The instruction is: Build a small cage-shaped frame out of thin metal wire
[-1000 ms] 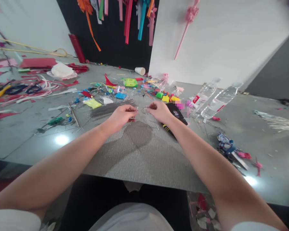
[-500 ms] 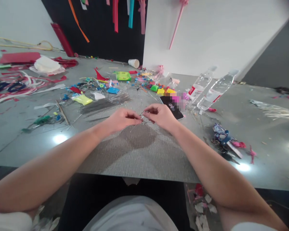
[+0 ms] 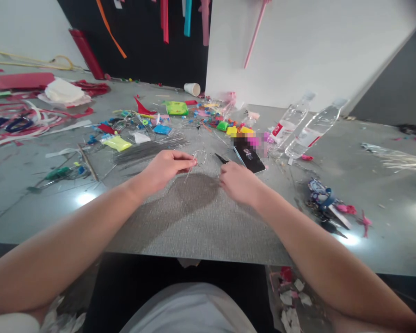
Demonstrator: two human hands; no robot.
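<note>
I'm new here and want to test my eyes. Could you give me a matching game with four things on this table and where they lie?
Things:
1. paper cup
2. water bottles
3. wire ring
4. phone

Places:
A. pinched in the left hand
B. far back, tipped over
C. lying at the right
D. just beyond the right hand

Pairs: 1-B, 2-C, 3-A, 4-D

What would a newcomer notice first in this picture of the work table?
The eye falls first on the two bare hands at the middle of the grey table: the left hand pinches a small wire ring, and the right hand has a dark pointed tool at its fingertips. Behind them lies a bundle of thin wires among bright scraps, and two clear water bottles lie at the right.
</note>
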